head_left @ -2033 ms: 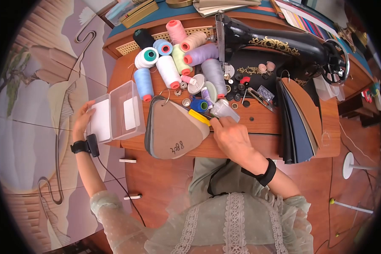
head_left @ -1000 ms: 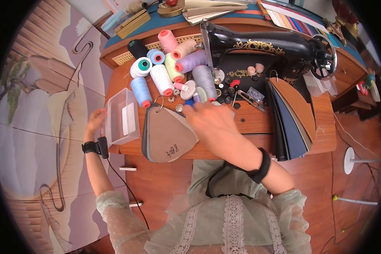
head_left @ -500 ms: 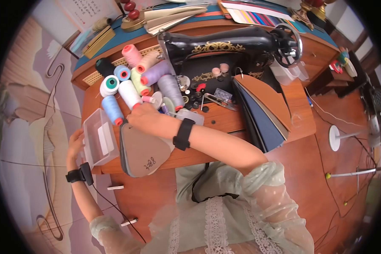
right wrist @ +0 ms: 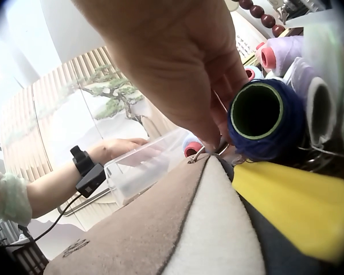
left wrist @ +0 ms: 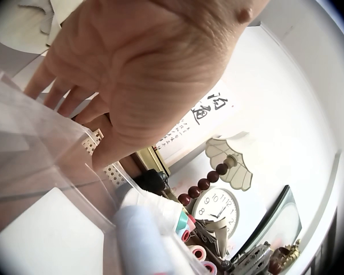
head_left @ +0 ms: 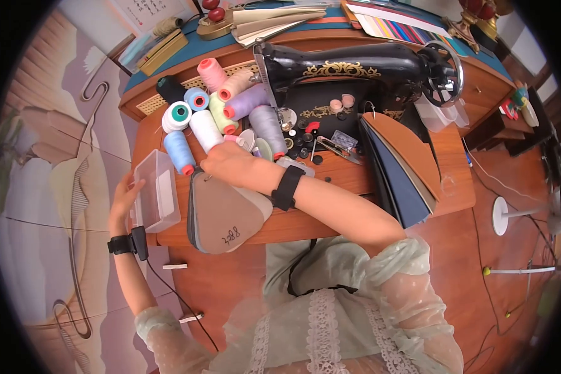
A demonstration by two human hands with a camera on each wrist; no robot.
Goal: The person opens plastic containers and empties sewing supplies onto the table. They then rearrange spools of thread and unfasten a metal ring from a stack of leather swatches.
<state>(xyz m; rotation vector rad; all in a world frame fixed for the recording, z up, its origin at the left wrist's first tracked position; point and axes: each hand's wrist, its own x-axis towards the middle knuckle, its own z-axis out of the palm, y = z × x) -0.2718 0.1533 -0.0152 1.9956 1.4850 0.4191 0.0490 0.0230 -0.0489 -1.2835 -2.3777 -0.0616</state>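
My left hand (head_left: 123,201) rests at the left wall of a clear plastic box (head_left: 169,213); its fingers are extended, with the thumb by the rim. White pieces show in the box. My right hand (head_left: 238,166) reaches over the top of a ring-bound stack of triangular swatches (head_left: 229,212) marked with handwriting. In the right wrist view its thumb dips beside the metal ring (right wrist: 199,156), close to a navy thread spool (right wrist: 293,129). The other fingertips are hidden, so I cannot tell what they hold. A yellow handle (right wrist: 301,209) lies on the swatches' far side.
Several thread cones (head_left: 207,131) crowd the back left. A black sewing machine (head_left: 355,68) stands behind, with scattered buttons (head_left: 304,138) before it. A second swatch fan (head_left: 399,159) overhangs the right front edge. A cable (head_left: 177,304) hangs from the left wrist.
My right hand has left the yellow handle and moved left to the swatch ring. Beside the box, the clear lid-like part under my left hand no longer shows. The head view has shifted.
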